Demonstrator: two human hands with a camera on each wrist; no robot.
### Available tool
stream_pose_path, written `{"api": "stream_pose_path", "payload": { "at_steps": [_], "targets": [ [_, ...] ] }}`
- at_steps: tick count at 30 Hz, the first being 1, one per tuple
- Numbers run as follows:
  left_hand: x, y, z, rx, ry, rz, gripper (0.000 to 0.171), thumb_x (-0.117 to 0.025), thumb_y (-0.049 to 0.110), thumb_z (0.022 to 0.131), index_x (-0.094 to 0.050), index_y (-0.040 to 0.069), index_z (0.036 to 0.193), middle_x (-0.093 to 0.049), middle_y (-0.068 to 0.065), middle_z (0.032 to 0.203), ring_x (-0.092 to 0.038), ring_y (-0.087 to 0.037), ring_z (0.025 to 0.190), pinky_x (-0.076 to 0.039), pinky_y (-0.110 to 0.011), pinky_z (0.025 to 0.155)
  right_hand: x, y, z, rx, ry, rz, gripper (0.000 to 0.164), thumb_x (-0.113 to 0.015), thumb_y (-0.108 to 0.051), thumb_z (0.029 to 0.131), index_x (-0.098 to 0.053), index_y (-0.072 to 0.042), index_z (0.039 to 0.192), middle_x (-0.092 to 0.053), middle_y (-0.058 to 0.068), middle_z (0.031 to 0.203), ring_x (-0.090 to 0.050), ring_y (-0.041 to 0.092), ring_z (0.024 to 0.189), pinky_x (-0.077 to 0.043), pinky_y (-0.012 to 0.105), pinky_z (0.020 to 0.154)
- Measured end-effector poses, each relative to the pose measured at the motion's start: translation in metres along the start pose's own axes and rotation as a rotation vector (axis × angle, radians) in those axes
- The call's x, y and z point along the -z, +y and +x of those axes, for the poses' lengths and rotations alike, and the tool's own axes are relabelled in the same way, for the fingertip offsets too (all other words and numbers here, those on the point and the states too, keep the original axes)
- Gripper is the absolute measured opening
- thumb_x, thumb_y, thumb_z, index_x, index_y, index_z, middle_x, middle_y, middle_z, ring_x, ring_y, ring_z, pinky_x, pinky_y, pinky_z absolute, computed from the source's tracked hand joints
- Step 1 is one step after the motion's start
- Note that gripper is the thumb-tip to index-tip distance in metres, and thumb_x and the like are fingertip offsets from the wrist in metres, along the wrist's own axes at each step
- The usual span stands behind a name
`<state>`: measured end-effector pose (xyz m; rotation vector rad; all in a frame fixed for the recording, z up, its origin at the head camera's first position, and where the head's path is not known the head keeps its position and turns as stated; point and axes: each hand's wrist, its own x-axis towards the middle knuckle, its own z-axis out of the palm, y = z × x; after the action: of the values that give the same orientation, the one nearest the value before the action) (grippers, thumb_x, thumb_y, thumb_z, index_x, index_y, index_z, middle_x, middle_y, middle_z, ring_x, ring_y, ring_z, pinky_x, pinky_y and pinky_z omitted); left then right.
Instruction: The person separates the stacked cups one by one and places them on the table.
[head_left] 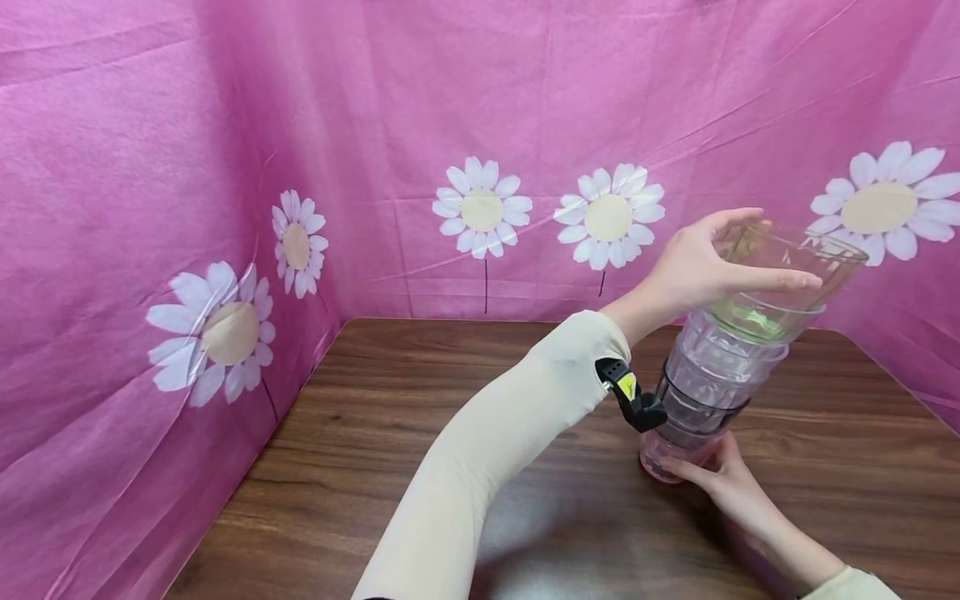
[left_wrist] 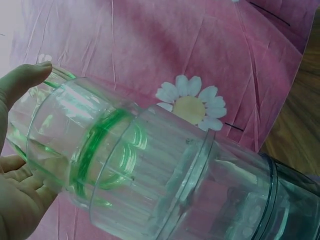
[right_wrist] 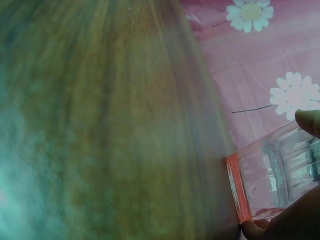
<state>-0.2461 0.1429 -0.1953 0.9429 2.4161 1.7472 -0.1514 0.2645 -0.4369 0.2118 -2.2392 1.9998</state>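
Observation:
A tall stack of nested see-through cups leans, its top tilted to the right. Fingers and thumb of my left hand grip the uppermost cup, which has a green-tinted base. Down at the tabletop, my right hand holds the pink-tinted bottom cup; its red-pink base shows in the right wrist view. Between these two sit clear cups and a grey-tinted cup with a dark rim. Some of the right fingers are hidden behind the stack.
The brown wood-grain table spreads under the stack and to its left. Pink cloth with white daisies hangs behind the table and along its sides. A black camera mount sits on the left wrist, close beside the stack.

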Motion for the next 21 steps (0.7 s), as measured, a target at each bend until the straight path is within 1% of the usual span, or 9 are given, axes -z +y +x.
{"api": "stream_pose_path", "payload": {
  "at_steps": [4, 10, 14, 18, 21],
  "targets": [
    [-0.001, 0.001, 0.0, 0.003, 0.013, 0.008, 0.081, -0.092, 0.02, 0.069, -0.054, 0.03, 0.14, -0.061, 0.028, 0.114, -0.051, 0.015, 0.104, -0.042, -0.004, 0.083, 0.0, 0.0, -0.001, -0.007, 0.003, -0.01, 0.058, -0.068, 0.006, 0.088, -0.039, -0.026, 0.126, -0.064, -0.019, 0.11, -0.059, -0.003, 0.099, -0.044, 0.01, 0.082],
    [-0.004, 0.006, -0.001, 0.024, 0.038, 0.035, 0.083, -0.095, 0.023, 0.065, -0.054, 0.039, 0.136, -0.057, 0.031, 0.116, -0.048, 0.016, 0.105, -0.043, -0.006, 0.081, 0.0, -0.003, -0.001, -0.019, 0.005, -0.047, 0.056, -0.068, 0.004, 0.09, -0.039, -0.027, 0.127, -0.064, -0.019, 0.109, -0.058, -0.003, 0.099, -0.044, 0.01, 0.08],
    [-0.004, 0.009, -0.002, 0.009, 0.052, 0.005, 0.083, -0.094, 0.022, 0.066, -0.054, 0.037, 0.137, -0.057, 0.029, 0.12, -0.049, 0.016, 0.105, -0.043, -0.005, 0.082, 0.0, -0.003, -0.002, -0.031, 0.014, -0.077, 0.058, -0.068, 0.003, 0.09, -0.036, -0.028, 0.127, -0.061, -0.021, 0.11, -0.056, -0.004, 0.1, -0.043, 0.01, 0.081],
    [0.0, 0.012, -0.003, -0.01, 0.083, -0.061, 0.081, -0.093, 0.019, 0.067, -0.055, 0.036, 0.137, -0.056, 0.032, 0.121, -0.047, 0.017, 0.11, -0.042, -0.005, 0.086, 0.0, -0.002, -0.002, -0.043, 0.024, -0.102, 0.059, -0.068, 0.002, 0.09, -0.033, -0.028, 0.127, -0.058, -0.024, 0.111, -0.054, -0.006, 0.1, -0.042, 0.009, 0.08],
    [0.004, 0.016, -0.005, -0.017, 0.107, -0.107, 0.08, -0.093, 0.018, 0.068, -0.054, 0.037, 0.136, -0.056, 0.033, 0.121, -0.047, 0.017, 0.111, -0.042, -0.006, 0.087, 0.0, -0.002, -0.002, -0.053, 0.02, -0.075, 0.06, -0.068, 0.004, 0.09, -0.032, -0.027, 0.127, -0.059, -0.024, 0.111, -0.054, -0.006, 0.1, -0.042, 0.009, 0.08]
  ]
}}
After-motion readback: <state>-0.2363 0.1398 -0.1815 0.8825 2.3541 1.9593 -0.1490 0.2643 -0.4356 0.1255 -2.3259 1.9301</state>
